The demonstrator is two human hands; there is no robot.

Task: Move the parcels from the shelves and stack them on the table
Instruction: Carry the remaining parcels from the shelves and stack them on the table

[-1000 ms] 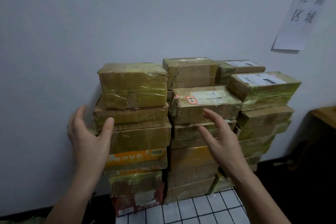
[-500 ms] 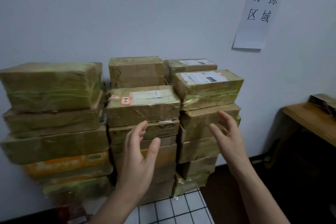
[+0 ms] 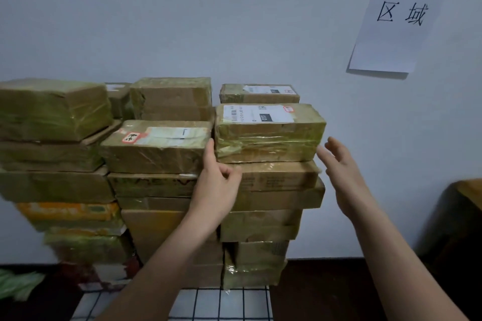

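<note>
1. Against a white wall (image 3: 182, 21), several columns of brown cardboard parcels (image 3: 273, 227), piled high, most bound in glossy yellow-green tape.
2. On top of the right-hand column, the top right parcel (image 3: 270, 135): oblong, lying flat, long side to the front. On its upper face, a white shipping label with a barcode, a black patch and a small red-edged sticker near the right corner. Across its front, wrinkled shiny tape.
3. Just left of it and slightly lower, a neighbouring parcel (image 3: 156, 148) with a white label and a red-bordered sticker bearing handwriting.
4. Behind these 2, nearer the wall, a plain rear parcel (image 3: 172, 96) and a labelled rear parcel (image 3: 259, 92). Further left, a bulkier parcel (image 3: 52, 109), blurred.
5. At the gap between the 2 front parcels, the left hand (image 3: 216, 190), with fingers extended up against the left end of the top right parcel and thumb bent near its lower front corner. Not clamped round anything.
6. Just beside that parcel's right end, the right hand (image 3: 344, 177), with fingers straight and spread apart and palm turned towards the parcel. Contact impossible to tell.
7. Lower in the left column, an orange-printed box (image 3: 67, 211).
8. High on the wall at right, a paper sign (image 3: 407, 15) with 4 black characters.
9. Below the stacks, a white grid-lined surface (image 3: 229, 302). At the right edge, the corner of a wooden table (image 3: 470, 190).
</note>
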